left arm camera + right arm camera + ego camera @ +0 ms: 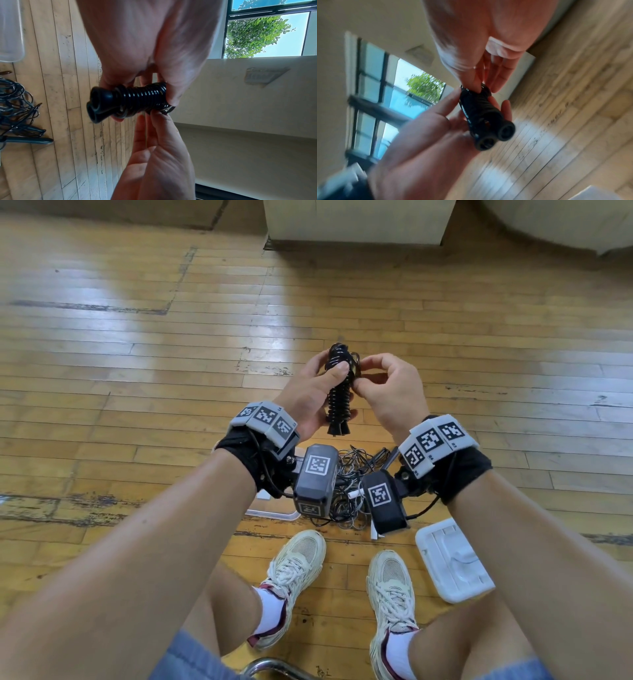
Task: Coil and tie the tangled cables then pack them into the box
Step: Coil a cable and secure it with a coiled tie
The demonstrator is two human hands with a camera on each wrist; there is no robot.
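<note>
A black cable bundle (339, 395), wound tight round itself, stands upright in the air between both hands. Two round black plug ends (339, 429) stick out at its bottom. My left hand (322, 378) grips the bundle from the left, thumb across the front near the top. My right hand (368, 374) pinches the loops at the top from the right. In the left wrist view the bundle (137, 100) lies sideways with fingers (171, 94) curled over it. The right wrist view is blurred and shows the bundle (479, 113) held by both hands.
A heap of tangled thin cables (349, 491) lies on the wood floor below my wrists, also at the left wrist view's edge (15, 108). A clear box (270, 512) peeks out beside it. A white lid (452, 559) lies right of my shoes (294, 573).
</note>
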